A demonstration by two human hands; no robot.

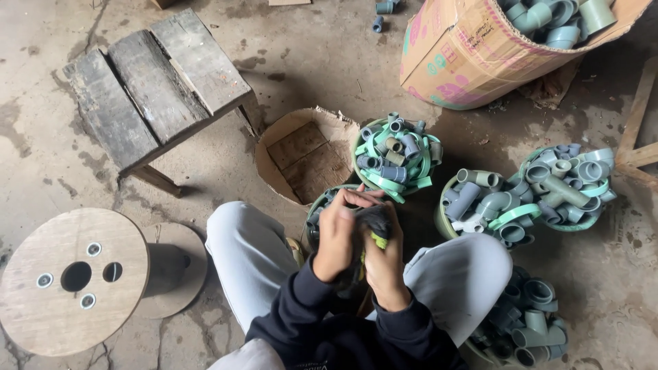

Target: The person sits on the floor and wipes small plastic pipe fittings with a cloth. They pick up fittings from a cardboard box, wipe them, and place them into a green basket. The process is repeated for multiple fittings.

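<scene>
Item: person seated low on a bare concrete floor, knees in pale grey trousers spread, dark sleeves forward.

Hands: left hand and right hand are pressed close together over the lap, both closed around a dark glove with a yellow-green trim. The left fingers curl over its top; the right hand grips it from the side. Whether a hand is going into it cannot be told.

Beneath the hands: a round tub of fittings, mostly hidden, wedged between the knees.

Around, on the floor:
- green basket heaped with grey pipe fittings and green plastic strips, just beyond the hands;
- two more heaped baskets, one by the right knee and one touching it on the far side;
- a fourth pile of grey fittings beside the right thigh;
- torn cardboard box, holding only wood scraps;
- large cardboard carton, tipped, full of fittings, near the floor's far right corner;
- weathered plank stool, far left;
- wooden cable spool, lying on its side, near left.

Risks, as judged: the baskets are overfilled, so a nudge from a knee or elbow could spill fittings and mix the piles. The tipped carton could shed its load. Loose fittings near the top edge are a tripping hazard.

Surface: cracked, stained, dusty concrete, daylight-lit.
</scene>
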